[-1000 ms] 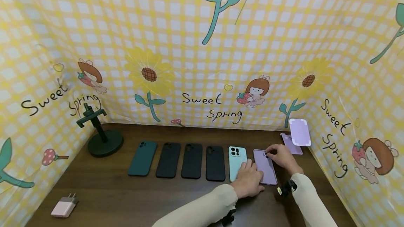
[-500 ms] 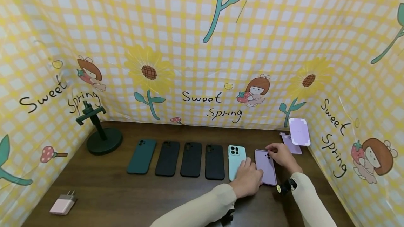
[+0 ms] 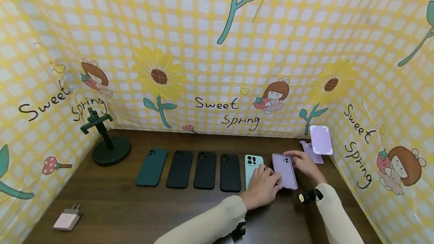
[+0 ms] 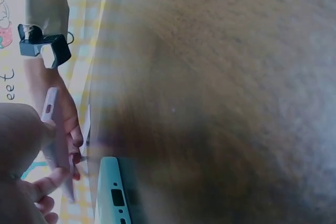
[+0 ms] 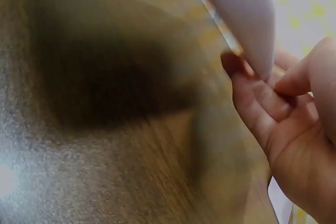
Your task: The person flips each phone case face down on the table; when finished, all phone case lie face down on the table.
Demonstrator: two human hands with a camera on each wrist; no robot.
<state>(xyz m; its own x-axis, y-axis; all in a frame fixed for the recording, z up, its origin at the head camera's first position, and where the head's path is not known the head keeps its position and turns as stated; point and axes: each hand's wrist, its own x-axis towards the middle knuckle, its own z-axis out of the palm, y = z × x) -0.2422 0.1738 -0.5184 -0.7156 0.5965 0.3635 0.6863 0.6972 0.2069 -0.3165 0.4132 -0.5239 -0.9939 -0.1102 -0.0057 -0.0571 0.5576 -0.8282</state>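
Note:
A lilac phone case point(image 3: 286, 168) is held between both hands, its camera end towards the wall. It seems tilted a little off the dark wooden table point(image 3: 118, 206). My left hand point(image 3: 271, 179) grips its near left edge. My right hand point(image 3: 295, 157) pinches its far right edge. In the right wrist view the fingers point(image 5: 257, 98) curl under the lilac phone case point(image 5: 239, 9). In the left wrist view the lilac phone case point(image 4: 55, 140) shows edge-on. A mint phone case point(image 3: 252, 163) lies just left of it, partly under my left hand.
Three black cases point(image 3: 205, 169) and a dark green case point(image 3: 152, 166) lie in a row left of the mint one. A black phone stand point(image 3: 109, 147) is at the back left. A pink charger point(image 3: 68, 219) lies front left. Lilac cards point(image 3: 320, 141) lean at the back right wall.
The lilac case has shifted slightly away from me and looks raised at one side. Both hands have closed round its edges and moved with it.

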